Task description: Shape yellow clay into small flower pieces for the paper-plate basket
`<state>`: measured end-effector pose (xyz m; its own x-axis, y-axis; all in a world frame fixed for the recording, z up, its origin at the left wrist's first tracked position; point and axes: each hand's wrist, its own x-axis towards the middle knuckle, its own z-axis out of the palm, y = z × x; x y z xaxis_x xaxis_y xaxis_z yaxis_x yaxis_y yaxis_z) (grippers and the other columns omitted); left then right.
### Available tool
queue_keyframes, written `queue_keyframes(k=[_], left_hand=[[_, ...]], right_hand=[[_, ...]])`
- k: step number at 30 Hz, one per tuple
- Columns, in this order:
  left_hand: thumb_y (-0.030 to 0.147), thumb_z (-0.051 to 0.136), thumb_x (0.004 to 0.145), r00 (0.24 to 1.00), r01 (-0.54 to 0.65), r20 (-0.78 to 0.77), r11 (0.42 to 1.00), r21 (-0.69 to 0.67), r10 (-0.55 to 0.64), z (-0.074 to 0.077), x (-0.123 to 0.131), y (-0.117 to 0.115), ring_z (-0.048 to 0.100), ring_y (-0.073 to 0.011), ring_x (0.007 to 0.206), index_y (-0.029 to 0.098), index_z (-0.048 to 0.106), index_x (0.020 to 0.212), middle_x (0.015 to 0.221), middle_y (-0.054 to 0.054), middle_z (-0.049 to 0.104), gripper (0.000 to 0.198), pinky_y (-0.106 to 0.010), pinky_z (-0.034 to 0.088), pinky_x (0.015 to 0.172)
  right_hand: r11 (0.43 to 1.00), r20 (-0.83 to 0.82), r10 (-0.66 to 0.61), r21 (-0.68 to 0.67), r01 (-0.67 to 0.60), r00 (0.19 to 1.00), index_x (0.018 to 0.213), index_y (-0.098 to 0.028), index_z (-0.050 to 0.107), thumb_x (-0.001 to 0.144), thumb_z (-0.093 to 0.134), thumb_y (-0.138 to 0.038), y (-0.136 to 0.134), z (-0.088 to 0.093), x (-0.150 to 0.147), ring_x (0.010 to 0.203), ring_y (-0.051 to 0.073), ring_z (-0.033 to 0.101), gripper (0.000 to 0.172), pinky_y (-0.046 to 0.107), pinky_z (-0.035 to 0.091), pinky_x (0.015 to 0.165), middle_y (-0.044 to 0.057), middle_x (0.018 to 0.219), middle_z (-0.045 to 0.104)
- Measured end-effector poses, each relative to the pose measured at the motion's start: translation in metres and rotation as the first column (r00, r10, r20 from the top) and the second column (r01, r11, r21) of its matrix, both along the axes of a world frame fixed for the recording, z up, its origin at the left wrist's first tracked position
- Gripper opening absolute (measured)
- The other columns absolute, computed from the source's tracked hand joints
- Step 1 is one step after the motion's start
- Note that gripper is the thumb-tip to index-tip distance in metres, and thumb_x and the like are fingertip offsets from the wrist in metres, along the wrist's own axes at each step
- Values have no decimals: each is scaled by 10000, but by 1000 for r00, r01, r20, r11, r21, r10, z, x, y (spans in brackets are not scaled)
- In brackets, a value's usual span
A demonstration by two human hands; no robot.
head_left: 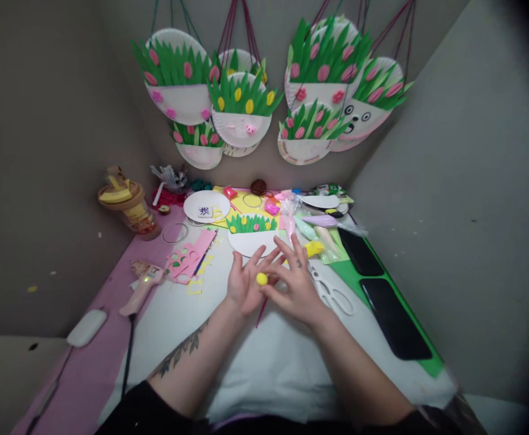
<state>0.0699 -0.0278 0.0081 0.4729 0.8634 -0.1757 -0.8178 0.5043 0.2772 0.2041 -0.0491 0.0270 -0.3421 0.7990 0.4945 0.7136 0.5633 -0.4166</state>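
My left hand (pixel 247 284) lies palm up with its fingers spread, over the middle of the table. My right hand (pixel 298 284) reaches across it, thumb and index finger pinching a small yellow ball (pixel 262 278), which looks like soft clay. The ball is just above my left palm; whether it touches the palm I cannot tell. Beyond my fingers lies a white paper plate pocket (pixel 248 243) with green paper grass and small yellow and pink flowers. A thin magenta stick (pixel 261 314) shows below my hands, partly hidden. Yellow clay (pixel 314 248) sits just past my right hand.
White scissors (pixel 337 296) and two black phone-like slabs (pixel 395 318) are at right. On the left are a pink glue gun (pixel 142 290), cut pink paper (pixel 194 257) and a cup (pixel 132 208). Clay packets (pixel 321 221) lie behind. Finished plate pockets (pixel 241 127) hang above.
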Motion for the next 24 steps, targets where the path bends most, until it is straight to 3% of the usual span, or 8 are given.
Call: queue_keyframes(k=[4,7,9,13,20,22,24], left_hand=[[430,552,845,970,44,-244,996,76,-25,-3,-7,5,629,-223,996,102,584,1157,1067,-151,669,453,-310,468,838],[246,662,783,924,76,-382,991,109,-29,-3,-6,5,652,-193,932,116,621,1109,950,-111,701,353,-260,471,793],[210,684,762,915,81,-403,991,108,-31,-3,-4,5,660,-178,883,116,638,1069,913,-98,703,324,-256,476,786],[237,678,776,917,83,-398,989,121,-29,-5,-2,5,659,-156,829,116,638,1064,871,-88,699,315,-240,484,757],[229,673,783,931,124,-360,983,136,-67,-8,-5,5,652,-178,941,138,609,1145,998,-95,692,379,-261,477,828],[269,680,778,929,133,-362,981,137,-76,-7,-5,4,653,-194,948,137,607,1151,993,-104,696,402,-288,473,852],[311,674,782,923,133,-379,982,136,-73,-5,-5,4,654,-206,948,141,609,1148,1011,-115,695,409,-303,475,844]], right_hand=[[968,-14,-186,167,186,982,866,-240,648,769,666,-386,9,-5,10,1411,372,103,177,662,81,1067,86,1448,361],[956,-29,-219,192,220,975,805,-225,636,755,682,-403,12,-12,13,1403,379,130,191,660,82,1069,93,1426,387],[956,-50,-215,193,220,975,813,-222,633,736,699,-410,13,-15,14,1397,384,147,213,656,86,1072,97,1416,399],[967,-105,-168,175,184,980,1045,-256,631,717,716,-377,13,-17,13,1396,371,160,361,632,118,1085,90,1429,385],[982,-260,-105,124,141,960,878,-272,697,744,691,-282,12,-15,16,1406,337,159,134,585,93,1115,30,1407,440],[995,-411,-89,8,102,907,879,-278,706,745,691,-294,13,-18,15,1405,313,178,136,546,122,1125,20,1405,451],[980,-674,-129,-198,-9,727,894,-270,708,776,658,-355,16,-23,11,1363,286,295,154,494,228,1104,30,1385,479]])
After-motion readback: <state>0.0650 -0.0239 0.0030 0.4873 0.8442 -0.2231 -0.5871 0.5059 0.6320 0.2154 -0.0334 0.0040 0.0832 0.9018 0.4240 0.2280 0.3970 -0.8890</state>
